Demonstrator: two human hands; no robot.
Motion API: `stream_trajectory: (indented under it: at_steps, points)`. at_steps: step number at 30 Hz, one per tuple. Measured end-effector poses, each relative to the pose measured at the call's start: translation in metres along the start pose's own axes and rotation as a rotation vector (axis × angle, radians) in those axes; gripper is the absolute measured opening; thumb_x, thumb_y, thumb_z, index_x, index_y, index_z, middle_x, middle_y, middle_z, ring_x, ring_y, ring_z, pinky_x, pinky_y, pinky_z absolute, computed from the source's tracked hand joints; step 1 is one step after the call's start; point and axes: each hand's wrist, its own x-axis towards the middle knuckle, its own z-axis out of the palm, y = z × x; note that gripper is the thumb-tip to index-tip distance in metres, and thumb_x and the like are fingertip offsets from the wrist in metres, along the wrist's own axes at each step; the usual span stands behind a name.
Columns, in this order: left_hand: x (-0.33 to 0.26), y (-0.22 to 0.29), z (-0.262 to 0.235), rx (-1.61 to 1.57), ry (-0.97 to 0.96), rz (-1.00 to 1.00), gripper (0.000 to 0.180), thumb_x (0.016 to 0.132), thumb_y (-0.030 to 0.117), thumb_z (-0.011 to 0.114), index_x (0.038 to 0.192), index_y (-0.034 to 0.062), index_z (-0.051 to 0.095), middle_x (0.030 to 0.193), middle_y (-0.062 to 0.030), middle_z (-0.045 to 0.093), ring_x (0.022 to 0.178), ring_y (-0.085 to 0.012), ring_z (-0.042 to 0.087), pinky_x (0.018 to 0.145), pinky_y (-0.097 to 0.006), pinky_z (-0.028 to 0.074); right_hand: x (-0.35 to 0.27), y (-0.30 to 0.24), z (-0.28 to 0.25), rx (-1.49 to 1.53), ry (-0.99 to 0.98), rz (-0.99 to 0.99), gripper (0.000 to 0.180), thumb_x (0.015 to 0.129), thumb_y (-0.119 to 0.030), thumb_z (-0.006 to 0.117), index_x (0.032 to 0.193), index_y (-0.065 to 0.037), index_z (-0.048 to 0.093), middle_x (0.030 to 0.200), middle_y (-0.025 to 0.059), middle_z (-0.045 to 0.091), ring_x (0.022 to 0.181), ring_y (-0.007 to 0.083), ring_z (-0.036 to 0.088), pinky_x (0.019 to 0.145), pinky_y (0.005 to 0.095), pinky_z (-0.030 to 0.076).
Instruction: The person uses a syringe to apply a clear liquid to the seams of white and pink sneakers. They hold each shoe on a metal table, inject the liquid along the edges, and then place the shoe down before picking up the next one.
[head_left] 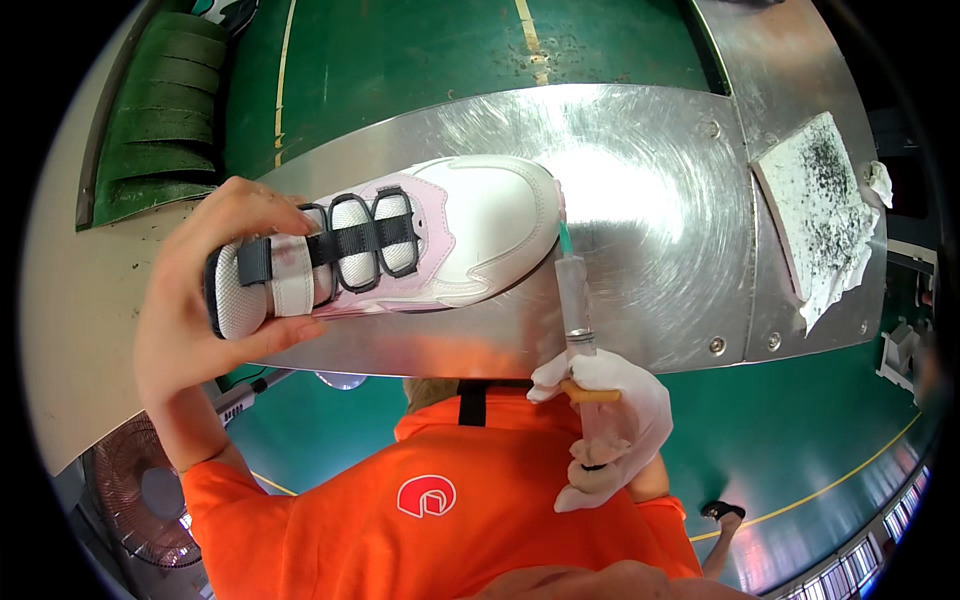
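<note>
Here, syringe (576,300) at shoe toe (520,205)

I'd call this room a shoe workshop; a sneaker (440,230) is over a scuffed, bolted metal desk (670,270) mid-frame; overlapping green flaps (165,115) line the upper left; a caged fan (158,492) shows lower left; a yellow line (800,502) crosses green floor (770,430) lower right.

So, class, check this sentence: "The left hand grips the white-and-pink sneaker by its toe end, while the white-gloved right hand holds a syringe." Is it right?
Not quite. The head view shows the left hand gripping the white-and-pink sneaker by its collar end, not its toe end, while the white-gloved right hand holds a syringe.
</note>
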Motion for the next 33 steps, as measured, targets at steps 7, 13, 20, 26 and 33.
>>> stream_trajectory:
  at_steps: [7,13,20,26,33]
  points:
    - [0.029,-0.008,-0.056,-0.187,-0.466,-0.051,0.096,0.055,0.053,0.087,0.127,-0.0019,0.055,0.126,-0.0164,0.055,0.119,-0.0289,0.054,0.102,-0.041,0.039,0.007,-0.024,0.002,-0.261,-0.001,0.054,0.089,0.044,-0.019,0.089,0.123,0.001,0.052,0.105,0.0133,0.064,0.078,0.0241,0.061,0.069,0.0295,0.052]
    - [0.131,-0.010,-0.004,-0.174,-0.720,-0.113,0.075,0.083,0.057,0.067,0.135,0.0047,0.053,0.131,-0.0110,0.057,0.120,-0.0228,0.055,0.096,-0.039,0.046,-0.016,-0.004,0.005,0.134,0.017,0.150,0.099,0.045,-0.005,0.088,0.133,0.003,0.044,0.115,0.0109,0.060,0.094,0.0176,0.060,0.085,0.0298,0.050]
    - [0.157,0.000,0.051,-0.097,-0.862,0.044,0.055,0.087,0.045,0.070,0.118,0.0005,0.064,0.101,-0.0109,0.068,0.093,-0.0199,0.062,0.083,-0.031,0.050,-0.014,-0.021,0.008,0.356,0.057,0.206,0.106,0.046,-0.001,0.087,0.139,0.007,0.037,0.121,0.0185,0.055,0.098,0.0237,0.060,0.095,0.0342,0.047]
    - [0.099,0.031,0.009,-0.212,-0.427,0.175,0.043,0.087,0.034,0.071,0.111,-0.0003,0.064,0.101,-0.0066,0.065,0.095,-0.0154,0.060,0.084,-0.028,0.048,0.019,-0.086,0.005,0.253,0.130,0.187,0.067,0.066,-0.020,0.075,0.121,0.008,0.050,0.091,0.0279,0.061,0.074,0.0369,0.065,0.064,0.0466,0.057]
    - [0.018,0.022,-0.029,-0.636,0.314,0.341,0.059,0.084,0.038,0.074,0.123,-0.0024,0.056,0.111,-0.0057,0.062,0.101,-0.0131,0.059,0.089,-0.027,0.047,0.114,-0.145,0.029,0.097,-0.148,0.189,0.081,0.065,-0.034,0.075,0.126,0.010,0.046,0.093,0.0255,0.061,0.072,0.0321,0.065,0.062,0.0403,0.056]
